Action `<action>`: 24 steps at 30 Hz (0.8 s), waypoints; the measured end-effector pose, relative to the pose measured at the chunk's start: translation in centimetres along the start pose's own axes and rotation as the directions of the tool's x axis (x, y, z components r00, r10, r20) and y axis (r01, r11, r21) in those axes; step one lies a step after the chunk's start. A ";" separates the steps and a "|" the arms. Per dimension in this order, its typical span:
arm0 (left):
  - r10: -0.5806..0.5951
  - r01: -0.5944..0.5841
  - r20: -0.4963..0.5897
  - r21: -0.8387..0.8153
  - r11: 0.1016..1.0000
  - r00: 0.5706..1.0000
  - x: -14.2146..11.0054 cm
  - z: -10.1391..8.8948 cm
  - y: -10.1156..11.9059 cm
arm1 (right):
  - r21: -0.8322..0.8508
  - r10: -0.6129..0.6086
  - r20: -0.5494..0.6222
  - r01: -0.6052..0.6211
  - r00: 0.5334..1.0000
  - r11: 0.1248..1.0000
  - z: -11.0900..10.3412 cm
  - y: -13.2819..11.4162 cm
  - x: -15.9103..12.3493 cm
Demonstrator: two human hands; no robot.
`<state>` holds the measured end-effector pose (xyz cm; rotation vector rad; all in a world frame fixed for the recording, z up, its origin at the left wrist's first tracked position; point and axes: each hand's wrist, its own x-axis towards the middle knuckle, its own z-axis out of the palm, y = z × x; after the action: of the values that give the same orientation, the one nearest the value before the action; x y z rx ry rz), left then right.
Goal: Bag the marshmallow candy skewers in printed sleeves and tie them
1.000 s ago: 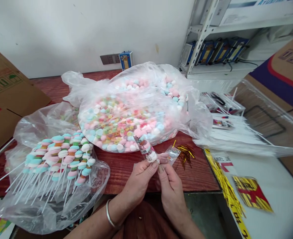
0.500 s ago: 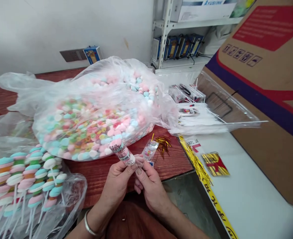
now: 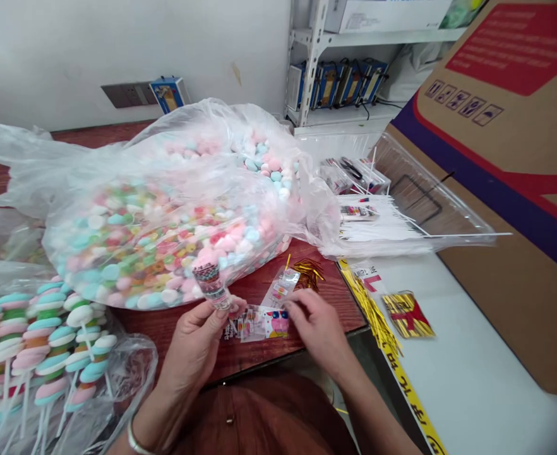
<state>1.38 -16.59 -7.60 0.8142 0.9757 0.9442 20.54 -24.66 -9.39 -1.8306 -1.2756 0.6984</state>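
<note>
My left hand [image 3: 197, 338] is closed around the lower end of a printed clear plastic bag [image 3: 211, 284] with pink and white candy inside. The bag tilts up to the left, above the table edge. To its right, my right hand [image 3: 319, 328] has its thumb and forefinger drawn together; anything between their tips is too small to make out. Just left of those fingertips, flat printed plastic bags [image 3: 264, 322] lie on the red-brown table. Gold twist ties [image 3: 309, 272] rest beyond my right hand, beside another small clear bag [image 3: 281, 285].
Large clear sacks of marshmallows and gummy rings [image 3: 165, 240] cover the table's middle. Marshmallow skewers [image 3: 46, 341] lie at left on plastic. At right are a clear tray of white sticks [image 3: 377, 221], a bundle of twist ties [image 3: 408, 314] and a cardboard box [image 3: 520, 265].
My hands have parted: the left moved left with the candy bag, the right moved right. The flat printed bags between them are now uncovered. The view has shifted slightly.
</note>
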 end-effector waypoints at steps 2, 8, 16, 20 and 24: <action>0.013 -0.011 -0.064 0.031 0.999 0.998 0.0 -1.3 0.2 | -0.293 0.071 -0.063 -0.087 0.995 0.952 -1.4 1.2 0.4; 0.014 0.000 -0.089 0.162 0.987 0.996 -0.7 -3.7 -0.6 | -0.582 0.137 -0.131 -0.187 0.982 0.791 0.2 1.7 -0.3; 0.184 -0.199 0.086 0.588 0.784 0.979 -1.0 -4.2 0.9 | -0.699 0.137 -0.172 -0.219 0.975 0.681 2.1 1.0 -0.2; 0.267 -0.324 0.196 0.713 0.622 0.943 -0.9 -4.5 1.0 | -0.726 -0.082 -0.197 -0.089 0.977 0.682 0.6 1.5 -0.1; 0.299 -0.498 0.406 0.780 0.380 0.864 -0.9 -4.3 0.2 | -0.699 -0.365 -0.270 0.079 0.891 0.711 -0.3 1.0 0.2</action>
<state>-2.89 -16.72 -8.68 2.0916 1.0858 0.6864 21.32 -24.79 -10.09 -2.1616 -1.5524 -0.3405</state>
